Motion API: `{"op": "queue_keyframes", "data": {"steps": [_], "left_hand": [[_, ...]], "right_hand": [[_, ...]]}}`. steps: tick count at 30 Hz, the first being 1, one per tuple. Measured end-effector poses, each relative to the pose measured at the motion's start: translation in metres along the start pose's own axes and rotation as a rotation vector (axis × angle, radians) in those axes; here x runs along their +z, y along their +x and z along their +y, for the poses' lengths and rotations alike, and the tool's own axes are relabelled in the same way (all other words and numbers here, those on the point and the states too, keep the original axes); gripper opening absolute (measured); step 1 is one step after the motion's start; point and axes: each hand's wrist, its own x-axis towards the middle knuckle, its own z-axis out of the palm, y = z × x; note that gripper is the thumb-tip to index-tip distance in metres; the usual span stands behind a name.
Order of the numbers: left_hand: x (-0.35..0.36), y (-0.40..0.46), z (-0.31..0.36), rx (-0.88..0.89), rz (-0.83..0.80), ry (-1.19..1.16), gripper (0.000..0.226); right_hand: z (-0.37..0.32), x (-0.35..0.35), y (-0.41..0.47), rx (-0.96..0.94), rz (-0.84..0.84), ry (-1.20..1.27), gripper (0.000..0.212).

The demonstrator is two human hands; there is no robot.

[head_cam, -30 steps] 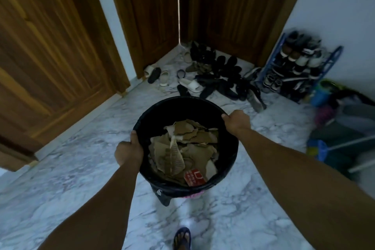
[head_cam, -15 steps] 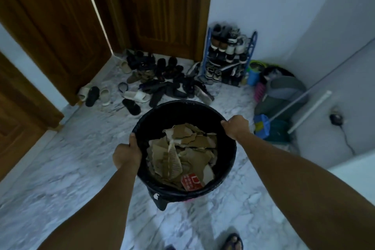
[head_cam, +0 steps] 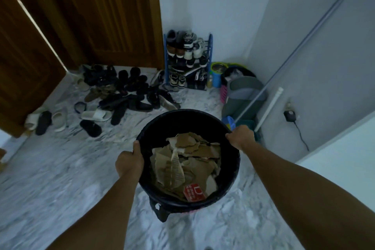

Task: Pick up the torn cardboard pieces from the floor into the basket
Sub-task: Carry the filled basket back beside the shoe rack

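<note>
I carry a round black basket [head_cam: 180, 117] above the marble floor, held out in front of me. My left hand [head_cam: 129, 160] grips its left rim, thumb over the edge. My right hand [head_cam: 241, 137] grips the right rim. Inside lie several torn brown cardboard pieces [head_cam: 188, 160], one with printed text and a red-printed scrap [head_cam: 194, 192] near the front. No loose cardboard shows on the floor in view.
Many shoes and slippers [head_cam: 121, 95] are scattered before the wooden doors [head_cam: 97, 16]. A blue shoe rack [head_cam: 187, 61] stands against the wall. Bins, a dustpan and broom handles [head_cam: 243, 95] fill the right corner. A plug with cord [head_cam: 291, 116] sits on the right wall.
My view has swung to the right with the basket; the shoe rack and right corner now lie ahead. Both hands keep the same grip on the rim.
</note>
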Motion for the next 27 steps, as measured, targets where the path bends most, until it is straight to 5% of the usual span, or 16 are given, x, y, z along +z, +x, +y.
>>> {"op": "queue_keyframes", "data": {"steps": [11,21,27], "left_hand": [[0.1,-0.009,0.095,0.041,-0.111,-0.056,0.063],[0.203,0.014,0.181,0.062,-0.199,-0.041,0.054],[0.27,0.03,0.209,0.065,-0.265,-0.008,0.051]], "right_hand": [[0.093,-0.057,0.081,0.106,0.008,0.06,0.029],[0.158,-0.087,0.169,0.241,0.006,0.11,0.047],[0.192,-0.097,0.221,0.325,-0.014,0.202,0.028]]}}
